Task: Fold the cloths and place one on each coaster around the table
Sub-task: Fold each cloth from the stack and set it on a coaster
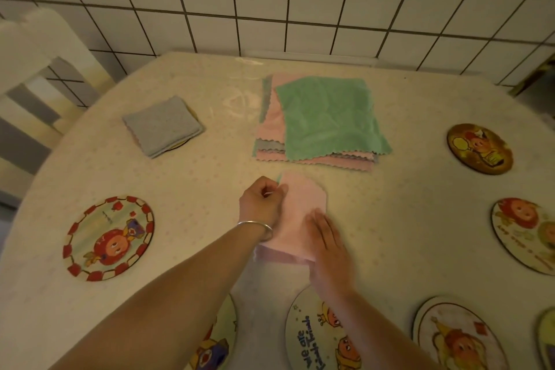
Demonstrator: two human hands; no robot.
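While the left hand [262, 204] pinches the pink cloth [295, 216], the right hand [329, 245] presses it flat.

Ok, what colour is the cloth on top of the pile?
Green, seen in the head view: the top cloth.

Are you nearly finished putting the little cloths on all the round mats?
Not nearly. One folded grey cloth already sits on a coaster at the far left. The left hand pinches and the right hand presses a pink cloth being folded. The red-rimmed coaster and several others near the table's edge are bare, and a stack of unfolded cloths waits.
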